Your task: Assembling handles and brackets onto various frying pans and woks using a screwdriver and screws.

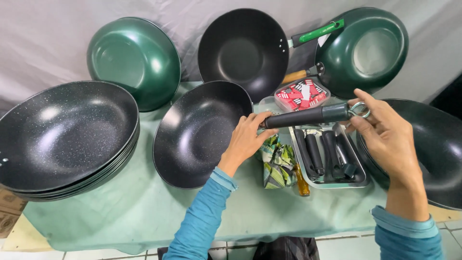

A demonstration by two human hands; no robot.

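Holding: both hands carry one black pan handle (308, 116) level across the centre-right of the frame, above the table (144, 207).
Left hand (246, 139): grip closed around the handle's bare end, thumb on top, just right of the loose wok.
Right hand (385, 132): fingertips (358, 103) pinched narrow on the metal ring (362, 110) at the handle's grey end.
Loose wok (199, 132): black, tilted, rim touching the left hand's side, centre of the frame.
Tray (361, 180): metal, below the held handle, filled with more black handles (320, 154).
Box (302, 95): clear, red pieces inside, just above the handle.
Stack of speckled woks (62, 137): left of the frame.
Green woks (132, 60): leaning on the grey backdrop, upper left and upper right.
Green packet (278, 163): folded, beside the tray, lower centre.
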